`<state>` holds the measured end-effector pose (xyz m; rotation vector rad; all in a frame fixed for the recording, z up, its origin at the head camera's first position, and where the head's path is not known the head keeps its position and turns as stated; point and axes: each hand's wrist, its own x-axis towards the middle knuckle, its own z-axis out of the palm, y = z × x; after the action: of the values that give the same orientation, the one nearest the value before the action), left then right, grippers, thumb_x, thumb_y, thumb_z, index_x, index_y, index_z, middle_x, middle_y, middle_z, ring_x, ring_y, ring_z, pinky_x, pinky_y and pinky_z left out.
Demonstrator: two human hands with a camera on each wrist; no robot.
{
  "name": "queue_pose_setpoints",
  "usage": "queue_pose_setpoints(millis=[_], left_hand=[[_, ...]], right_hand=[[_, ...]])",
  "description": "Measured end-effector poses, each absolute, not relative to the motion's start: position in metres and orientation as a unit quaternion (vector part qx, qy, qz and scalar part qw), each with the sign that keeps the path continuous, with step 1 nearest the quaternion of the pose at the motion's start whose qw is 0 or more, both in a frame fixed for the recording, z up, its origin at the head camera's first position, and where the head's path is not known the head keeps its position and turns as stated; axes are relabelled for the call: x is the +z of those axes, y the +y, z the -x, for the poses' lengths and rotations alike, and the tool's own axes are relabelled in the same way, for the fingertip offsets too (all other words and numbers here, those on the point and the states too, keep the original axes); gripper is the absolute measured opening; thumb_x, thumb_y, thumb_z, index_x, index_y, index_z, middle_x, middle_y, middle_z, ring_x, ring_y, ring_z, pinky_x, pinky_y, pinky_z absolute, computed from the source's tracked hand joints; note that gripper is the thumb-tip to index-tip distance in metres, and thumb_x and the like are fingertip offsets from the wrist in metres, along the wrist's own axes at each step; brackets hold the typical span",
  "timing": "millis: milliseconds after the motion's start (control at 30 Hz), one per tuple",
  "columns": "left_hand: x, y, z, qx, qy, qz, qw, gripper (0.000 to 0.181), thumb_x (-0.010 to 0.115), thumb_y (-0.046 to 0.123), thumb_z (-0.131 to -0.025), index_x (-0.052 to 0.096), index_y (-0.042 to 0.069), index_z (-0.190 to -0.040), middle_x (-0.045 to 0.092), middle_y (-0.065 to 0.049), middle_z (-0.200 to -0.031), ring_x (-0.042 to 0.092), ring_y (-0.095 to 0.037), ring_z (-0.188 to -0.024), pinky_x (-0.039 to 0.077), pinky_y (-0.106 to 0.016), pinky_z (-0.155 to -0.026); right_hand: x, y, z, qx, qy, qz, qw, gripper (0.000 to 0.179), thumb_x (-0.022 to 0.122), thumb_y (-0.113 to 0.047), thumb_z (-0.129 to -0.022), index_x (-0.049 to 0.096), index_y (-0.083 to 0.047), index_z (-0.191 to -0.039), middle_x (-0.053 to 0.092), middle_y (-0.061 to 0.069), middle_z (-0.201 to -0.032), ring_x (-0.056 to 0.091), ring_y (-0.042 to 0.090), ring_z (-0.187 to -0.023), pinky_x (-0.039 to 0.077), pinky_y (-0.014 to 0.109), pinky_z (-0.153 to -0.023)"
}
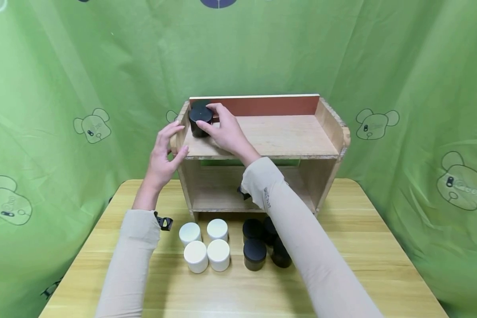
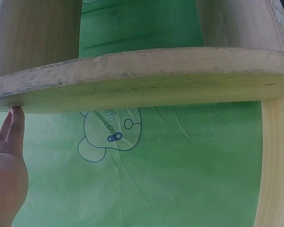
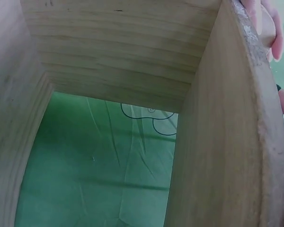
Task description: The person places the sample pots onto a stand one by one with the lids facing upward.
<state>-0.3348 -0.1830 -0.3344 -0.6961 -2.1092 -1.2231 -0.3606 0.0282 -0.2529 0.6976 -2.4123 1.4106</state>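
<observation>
On the top shelf of a small wooden rack (image 1: 278,132), a black lidded jar (image 1: 201,115) stands at the left end, close to the side panel. My right hand (image 1: 229,132) pinches this jar between the thumb and the fingers, from its right side. My left hand (image 1: 164,154) is at the rack's left side panel, with its fingers extended along the outside and the thumb near the front edge. In the left wrist view, fingertips of the left hand (image 2: 12,156) meet the panel's edge.
In front of the rack, white lidded jars (image 1: 218,251) stand grouped on the wooden table (image 1: 175,291). Several black jars (image 1: 255,251) are bunched to their right, partly covered by my right sleeve (image 1: 298,229). A green curtain (image 1: 274,48) hangs behind and around.
</observation>
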Motion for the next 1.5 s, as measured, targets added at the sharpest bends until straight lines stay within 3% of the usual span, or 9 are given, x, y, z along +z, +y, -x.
queue_pose_setpoints(millis=[200, 267, 633, 933, 1300, 1500], left_hand=[[-0.3347, -0.1857, 0.3349, -0.456, -0.792, 0.27, 0.303, 0.059, 0.07, 0.018, -0.096, 0.049, 0.026, -0.15, 0.037, 0.005, -0.164, 0.037, -0.022, -0.151, 0.05, -0.058, -0.109], [-0.3344, -0.1861, 0.3344, -0.452, -0.793, 0.271, 0.306, 0.058, 0.07, 0.02, -0.096, 0.049, 0.027, -0.15, 0.037, 0.005, -0.164, 0.036, -0.021, -0.151, 0.05, -0.058, -0.107], [-0.3351, -0.1871, 0.3324, -0.452, -0.794, 0.268, 0.305, 0.058, 0.07, 0.018, -0.095, 0.049, 0.024, -0.15, 0.037, 0.002, -0.165, 0.037, -0.023, -0.151, 0.05, -0.059, -0.104], [-0.3322, -0.1837, 0.3326, -0.462, -0.791, 0.261, 0.304, 0.056, 0.066, 0.009, -0.096, 0.048, 0.012, -0.149, 0.036, -0.01, -0.164, 0.034, -0.032, -0.152, 0.039, -0.064, -0.118], [-0.3324, -0.1871, 0.333, -0.459, -0.793, 0.267, 0.3, 0.057, 0.07, 0.019, -0.096, 0.049, 0.027, -0.149, 0.037, 0.005, -0.164, 0.037, -0.023, -0.15, 0.049, -0.058, -0.107], [-0.3348, -0.1868, 0.3352, -0.452, -0.797, 0.266, 0.299, 0.057, 0.068, 0.022, -0.097, 0.049, 0.028, -0.15, 0.036, 0.006, -0.165, 0.034, -0.022, -0.152, 0.042, -0.061, -0.115]], right_hand=[[-0.2558, 0.0273, 0.3608, 0.487, -0.826, -0.252, 0.133, 0.059, 0.072, -0.028, -0.099, 0.049, -0.005, -0.148, 0.061, 0.013, -0.143, 0.063, 0.026, -0.123, 0.05, 0.038, -0.109], [-0.2567, 0.027, 0.3608, 0.49, -0.822, -0.255, 0.135, 0.058, 0.072, -0.028, -0.099, 0.049, -0.005, -0.147, 0.061, 0.014, -0.143, 0.063, 0.028, -0.123, 0.05, 0.042, -0.11], [-0.2584, 0.0252, 0.3621, 0.49, -0.83, -0.239, 0.114, 0.057, 0.069, -0.031, -0.1, 0.049, -0.007, -0.149, 0.058, 0.013, -0.147, 0.062, 0.026, -0.125, 0.05, 0.042, -0.111], [-0.2538, 0.0234, 0.362, 0.486, -0.839, -0.224, 0.099, 0.057, 0.066, -0.034, -0.102, 0.049, -0.01, -0.151, 0.06, 0.013, -0.144, 0.062, 0.026, -0.125, 0.051, 0.038, -0.108], [-0.2543, 0.0238, 0.3617, 0.473, -0.845, -0.231, 0.094, 0.058, 0.065, -0.032, -0.103, 0.047, -0.008, -0.152, 0.061, 0.016, -0.142, 0.062, 0.027, -0.124, 0.052, 0.039, -0.109], [-0.2554, 0.0257, 0.3621, 0.467, -0.848, -0.231, 0.097, 0.06, 0.066, -0.031, -0.102, 0.045, -0.006, -0.153, 0.061, 0.016, -0.141, 0.062, 0.027, -0.124, 0.053, 0.038, -0.108]])
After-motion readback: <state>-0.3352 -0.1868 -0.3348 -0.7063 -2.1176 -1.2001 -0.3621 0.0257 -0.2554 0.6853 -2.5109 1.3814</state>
